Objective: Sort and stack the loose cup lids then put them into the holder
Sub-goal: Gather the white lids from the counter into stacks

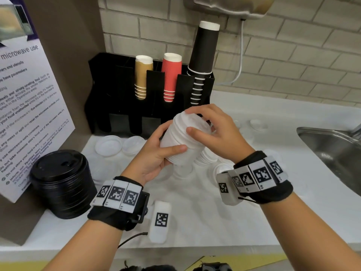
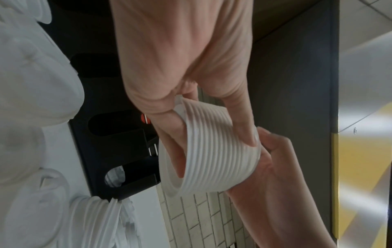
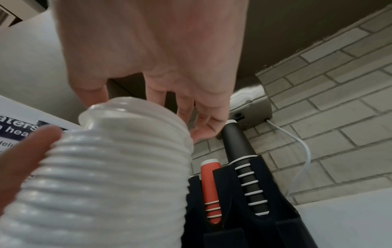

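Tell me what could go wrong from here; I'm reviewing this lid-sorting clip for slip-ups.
1. The stack of white lids is held tilted in mid-air between the left hand and right hand; the lids could slide apart and spill.
2. Loose white lids lie on the counter beneath; falling lids would mix in.
3. Moving toward the black holder might knock the tall black cups.
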`<state>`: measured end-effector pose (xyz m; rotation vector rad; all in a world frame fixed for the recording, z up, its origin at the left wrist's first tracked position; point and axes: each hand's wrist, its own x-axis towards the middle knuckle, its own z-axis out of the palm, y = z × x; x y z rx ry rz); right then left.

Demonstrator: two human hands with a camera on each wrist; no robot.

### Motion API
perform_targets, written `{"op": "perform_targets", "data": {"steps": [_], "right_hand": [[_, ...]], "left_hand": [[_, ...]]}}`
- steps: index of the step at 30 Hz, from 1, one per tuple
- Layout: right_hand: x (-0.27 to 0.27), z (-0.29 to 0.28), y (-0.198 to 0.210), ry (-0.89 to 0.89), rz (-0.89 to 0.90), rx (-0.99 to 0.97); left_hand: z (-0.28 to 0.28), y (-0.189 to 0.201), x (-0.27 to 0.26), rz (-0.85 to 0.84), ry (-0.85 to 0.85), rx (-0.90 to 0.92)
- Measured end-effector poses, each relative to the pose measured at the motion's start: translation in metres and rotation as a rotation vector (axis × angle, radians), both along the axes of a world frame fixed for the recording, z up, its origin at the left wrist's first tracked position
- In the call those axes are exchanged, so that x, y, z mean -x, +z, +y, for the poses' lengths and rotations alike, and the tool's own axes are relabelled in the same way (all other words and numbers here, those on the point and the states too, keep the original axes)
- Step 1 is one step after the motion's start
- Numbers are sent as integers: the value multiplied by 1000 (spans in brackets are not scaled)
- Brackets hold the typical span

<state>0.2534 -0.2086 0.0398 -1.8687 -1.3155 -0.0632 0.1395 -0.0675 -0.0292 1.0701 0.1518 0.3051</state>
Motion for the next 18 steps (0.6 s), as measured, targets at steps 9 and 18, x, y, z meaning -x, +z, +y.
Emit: {"op": "perform_targets", "data": {"steps": [9,18], "right_hand": [[7,3,5,69,-12,70],[7,-1,5,86,-7,99]], "left_hand": [[0,1,2,-16,-23,33],[1,-2,4,-13,3,103]]}}
